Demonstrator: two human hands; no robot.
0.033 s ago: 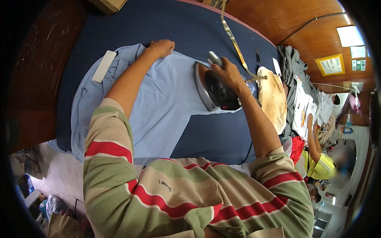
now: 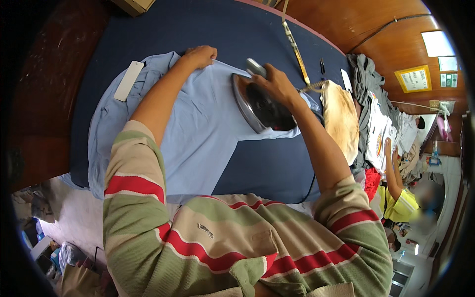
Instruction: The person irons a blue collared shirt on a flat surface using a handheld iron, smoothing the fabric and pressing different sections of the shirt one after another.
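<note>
A light blue garment point(image 2: 198, 128), probably a shirt, lies spread over the dark blue table cover. Its left part is rumpled; one narrower part, like a sleeve, reaches to the right. At its far edge my left hand point(image 2: 202, 56) is closed on the fabric. The fingers of my right hand point(image 2: 275, 83) wrap round the handle of a clothes iron point(image 2: 266, 110), whose soleplate rests on the narrower part. A white flat strip point(image 2: 129, 80) lies across the bunched cloth left of my left forearm.
Right of the iron lies a scorched cream pad point(image 2: 340, 123). A hose point(image 2: 295, 49) hangs down behind the iron, near small dark snips point(image 2: 322, 67). Folded clothes point(image 2: 368, 94) pile up along the right, where a person in yellow point(image 2: 400, 205) handles them. A cardboard box point(image 2: 134, 6) sits far left.
The iron in my right hand has slid a little to the left and away from me along the cloth. My left hand stays nearly where it was.
</note>
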